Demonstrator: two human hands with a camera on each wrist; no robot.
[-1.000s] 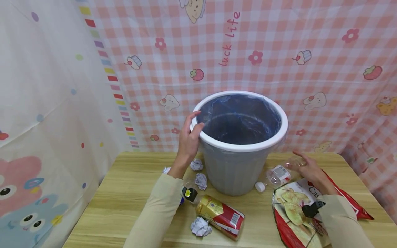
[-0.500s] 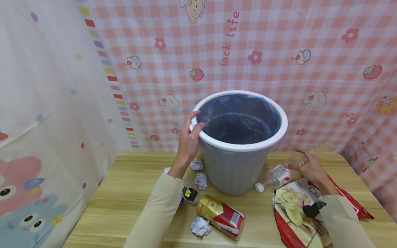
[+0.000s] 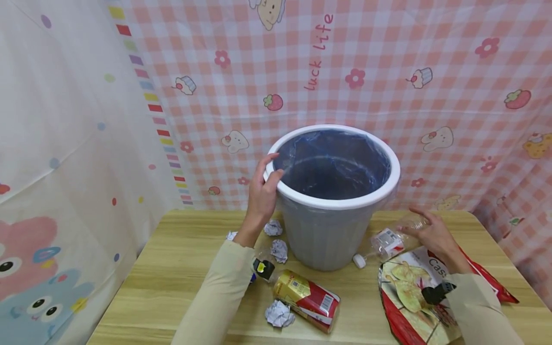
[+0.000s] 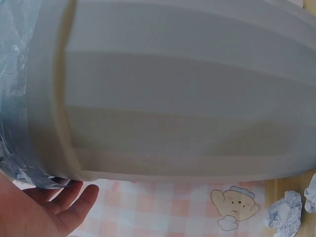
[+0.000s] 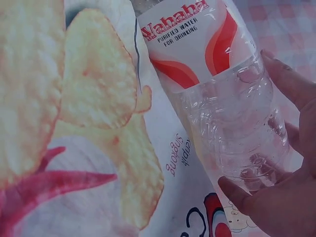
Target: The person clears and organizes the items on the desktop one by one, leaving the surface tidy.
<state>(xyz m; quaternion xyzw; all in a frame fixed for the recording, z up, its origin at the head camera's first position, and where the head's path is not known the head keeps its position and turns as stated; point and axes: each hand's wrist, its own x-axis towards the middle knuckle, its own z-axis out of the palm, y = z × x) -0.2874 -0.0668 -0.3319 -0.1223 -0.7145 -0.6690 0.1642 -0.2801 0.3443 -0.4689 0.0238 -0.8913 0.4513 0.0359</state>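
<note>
A grey trash can [image 3: 325, 239] with a white rim and a clear liner stands upright on the table. My left hand [image 3: 261, 194] grips its rim on the left side; in the left wrist view the fingers [image 4: 79, 210] are at the rim beside the liner. On the right, my right hand [image 3: 433, 235] holds a clear plastic water bottle [image 3: 388, 243] near its base, with the white cap pointing toward the can. The right wrist view shows thumb and fingers around the bottle [image 5: 232, 118], its red and white label uncovered. A chip bag [image 3: 409, 287] lies beneath the right wrist.
A gold and red can [image 3: 307, 301] lies at the front centre, touching a crumpled paper ball [image 3: 279, 314]. More paper balls [image 3: 279, 251] sit left of the trash can. My left wrist partly hides a clear object with a blue part. A checked curtain [image 3: 207, 124] hangs behind.
My right hand and the water bottle have shifted very slightly, with the cap end a little closer to the trash can. The left hand stays on the rim.
</note>
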